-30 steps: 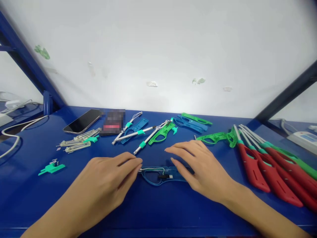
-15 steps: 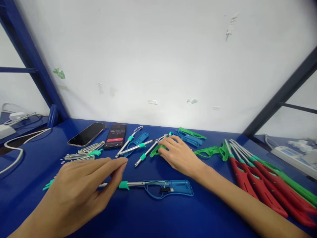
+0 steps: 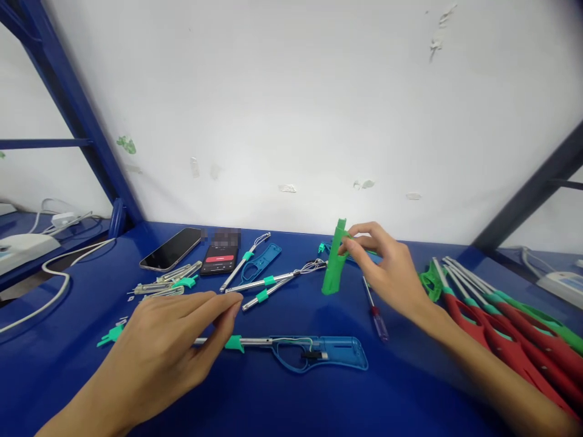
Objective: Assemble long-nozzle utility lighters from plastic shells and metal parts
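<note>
Right of centre, pinching newly lifted green shell (image 3: pixel 334 267) in right hand (image 3: pixel 392 267), seemingly work-ready; cannot tell grip of left hand (image 3: pixel 166 346).

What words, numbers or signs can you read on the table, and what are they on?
None can be read for sure.
Lit phone: its small writing is too blurred, and the top is pixelated.
Red button on its screen: pale marks, too small.
Dark phone: no writing shows.
Green handle piece in the right hand: no writing visible.
</note>
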Demonstrator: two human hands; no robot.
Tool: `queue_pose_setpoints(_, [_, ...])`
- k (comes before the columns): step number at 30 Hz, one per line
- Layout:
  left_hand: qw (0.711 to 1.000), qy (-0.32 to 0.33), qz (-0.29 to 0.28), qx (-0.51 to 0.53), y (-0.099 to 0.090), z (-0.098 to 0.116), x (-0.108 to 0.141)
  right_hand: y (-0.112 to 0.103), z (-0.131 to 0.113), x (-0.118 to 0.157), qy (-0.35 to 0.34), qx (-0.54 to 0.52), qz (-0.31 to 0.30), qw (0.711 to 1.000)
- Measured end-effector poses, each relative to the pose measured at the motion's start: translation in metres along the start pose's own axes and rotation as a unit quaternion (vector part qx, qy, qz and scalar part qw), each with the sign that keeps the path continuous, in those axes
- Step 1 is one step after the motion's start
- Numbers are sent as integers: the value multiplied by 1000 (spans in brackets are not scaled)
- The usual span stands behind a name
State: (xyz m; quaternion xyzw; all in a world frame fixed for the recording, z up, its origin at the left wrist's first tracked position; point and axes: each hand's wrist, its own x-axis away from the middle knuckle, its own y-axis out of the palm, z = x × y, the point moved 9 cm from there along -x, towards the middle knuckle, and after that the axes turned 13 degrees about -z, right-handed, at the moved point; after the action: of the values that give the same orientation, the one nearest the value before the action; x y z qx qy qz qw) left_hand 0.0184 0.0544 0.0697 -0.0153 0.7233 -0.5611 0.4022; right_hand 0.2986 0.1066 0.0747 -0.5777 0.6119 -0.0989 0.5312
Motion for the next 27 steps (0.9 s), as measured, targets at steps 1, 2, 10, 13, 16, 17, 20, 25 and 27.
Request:
queue_pose_setpoints(1, [1000, 0, 1, -3, -1, 0, 1, -1, 0, -1, 0, -6, -3, 1000])
queue_pose_setpoints(2, [1000, 0, 2, -5, -3, 0, 1, 0, 0, -1, -3, -10, -10, 1000])
queue_pose_setpoints(10, [998, -46, -41, -5, 0, -11, 3, 53, -20, 7, -153, 59, -217, 962])
queue_pose_setpoints(13, [997, -51, -63, -3, 7, -13, 2, 70, -18, 16, -195, 111, -258, 940])
queue_pose_setpoints(16, [994, -71, -80, 22, 14, -18, 4, 67, -11, 12, -191, 158, -240, 939])
queue_pose_setpoints(17, [993, -77, -85, 33, 17, -19, 5, 65, -10, 8, -184, 173, -228, 940])
queue_pose_setpoints(20, [989, -95, -101, 54, 24, -25, 8, 66, -12, -13, -177, 212, -209, 938])
queue_pose_setpoints(25, [983, -119, -118, 68, 22, -31, 8, 110, -34, -51, -220, 253, -246, 909])
queue_pose_setpoints(27, [984, -120, -110, 70, 16, -32, 7, 131, -43, -62, -234, 262, -263, 898])
